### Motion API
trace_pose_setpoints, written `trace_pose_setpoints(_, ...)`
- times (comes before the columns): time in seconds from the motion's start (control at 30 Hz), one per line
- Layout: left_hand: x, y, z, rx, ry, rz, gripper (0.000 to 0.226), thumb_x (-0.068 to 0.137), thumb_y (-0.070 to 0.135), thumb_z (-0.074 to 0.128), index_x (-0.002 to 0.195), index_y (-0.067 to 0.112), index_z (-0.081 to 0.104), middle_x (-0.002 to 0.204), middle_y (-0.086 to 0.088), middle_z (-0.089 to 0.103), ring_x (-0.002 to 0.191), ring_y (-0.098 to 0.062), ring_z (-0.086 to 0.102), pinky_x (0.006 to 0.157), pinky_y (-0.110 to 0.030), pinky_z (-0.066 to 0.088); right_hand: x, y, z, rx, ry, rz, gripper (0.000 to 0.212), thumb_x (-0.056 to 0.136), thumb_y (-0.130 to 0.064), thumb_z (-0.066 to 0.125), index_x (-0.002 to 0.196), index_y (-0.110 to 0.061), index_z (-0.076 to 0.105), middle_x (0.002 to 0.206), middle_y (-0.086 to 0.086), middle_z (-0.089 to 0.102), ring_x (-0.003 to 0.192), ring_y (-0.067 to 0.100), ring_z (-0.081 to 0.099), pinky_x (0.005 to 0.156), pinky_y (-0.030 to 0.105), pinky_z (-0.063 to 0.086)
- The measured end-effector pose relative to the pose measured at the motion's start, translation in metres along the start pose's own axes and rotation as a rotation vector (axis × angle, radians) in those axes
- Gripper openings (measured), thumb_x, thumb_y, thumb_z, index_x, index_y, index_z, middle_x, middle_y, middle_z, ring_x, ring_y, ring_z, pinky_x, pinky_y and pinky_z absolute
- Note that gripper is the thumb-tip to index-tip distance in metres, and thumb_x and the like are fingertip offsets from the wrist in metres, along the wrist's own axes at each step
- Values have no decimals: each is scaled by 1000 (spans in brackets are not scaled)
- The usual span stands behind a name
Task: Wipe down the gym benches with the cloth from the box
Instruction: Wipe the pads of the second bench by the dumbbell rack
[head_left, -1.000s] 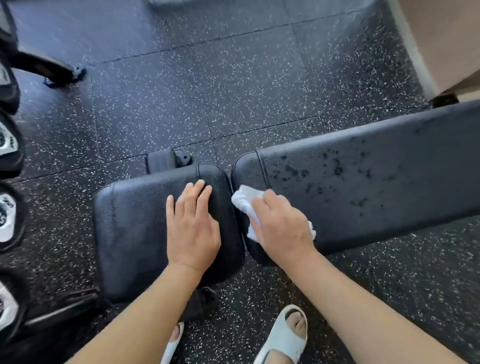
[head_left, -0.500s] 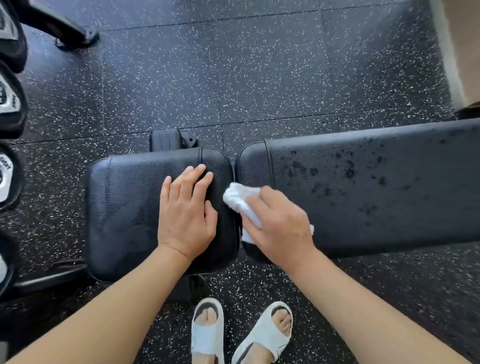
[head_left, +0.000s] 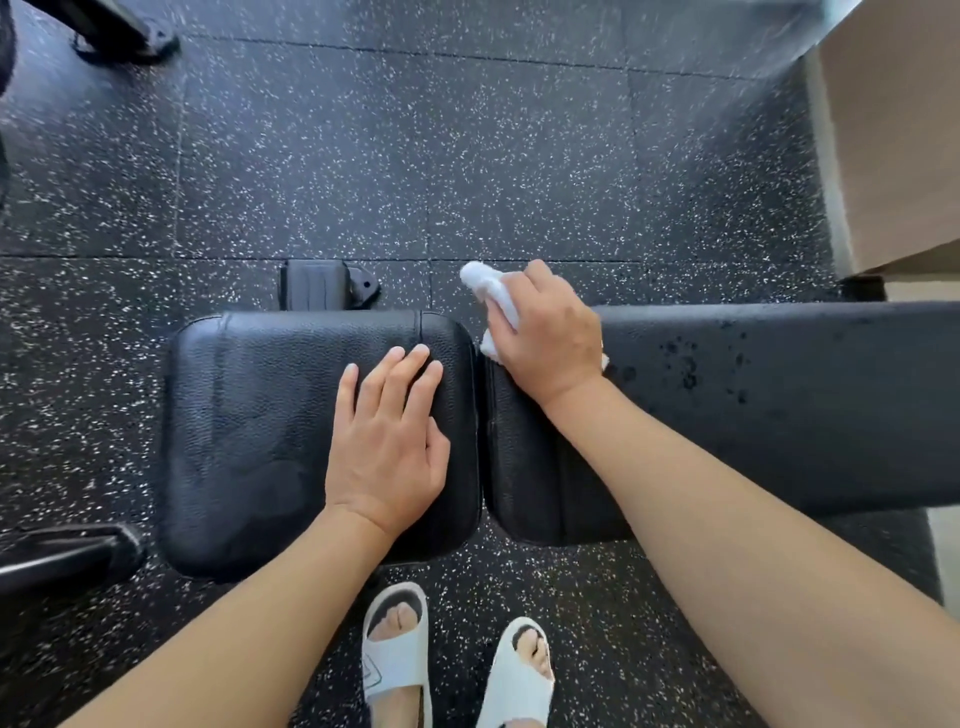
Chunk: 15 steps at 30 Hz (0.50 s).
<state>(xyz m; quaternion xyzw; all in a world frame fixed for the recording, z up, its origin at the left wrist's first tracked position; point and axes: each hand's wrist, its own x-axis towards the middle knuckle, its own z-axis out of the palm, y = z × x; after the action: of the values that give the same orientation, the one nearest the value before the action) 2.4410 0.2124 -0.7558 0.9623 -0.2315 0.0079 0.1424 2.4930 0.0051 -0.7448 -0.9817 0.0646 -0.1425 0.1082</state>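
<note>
The right hand (head_left: 548, 340) was found curled round the white cloth (head_left: 491, 293), pressing it onto the far corner of the long back pad (head_left: 779, 405) at the end nearest the gap between the two pads; a bunched end of the cloth projected beyond the fingers, over the pad's far edge. The left hand (head_left: 387, 441) lay flat, fingers straight and close together, bracing on the seat pad (head_left: 260, 441), and held nothing. The back pad's long axis ran away from the right hand toward the right of the view. Dark droplets and wet marks (head_left: 685, 364) lay on that surface, just beside the hand and further along the same axis. In my judgement, the wipe of this pad was at an early stage, and the next stroke would properly travel rightward along the length, the right hand being the nearer and already carrying the cloth. The worktop stood on speckled rubber floor (head_left: 467, 156); white sandals (head_left: 397, 654) showed below.
</note>
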Motion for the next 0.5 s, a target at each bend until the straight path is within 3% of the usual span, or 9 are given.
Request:
trace_pose_setpoints(0.3, 0, -2, 2, -22, 2, 4, 58, 91, 26, 49, 147, 14, 55, 158, -5, 48, 150, -29, 39, 127, -58, 20, -9, -16, 1, -3, -65, 64, 25, 97, -38, 55, 87, -16, 62, 88, 0, 56, 77, 23, 55, 52, 33, 41)
trace_pose_setpoints(0.5, 0, -3, 2, -10, 1, 9, 57, 92, 27, 46, 147, 14, 56, 158, -4, 49, 150, -28, 41, 127, -57, 21, -38, -25, -2, 57, -69, -38, 21, 95, -36, 60, 87, -17, 64, 88, -1, 58, 76, 22, 58, 54, 36, 46)
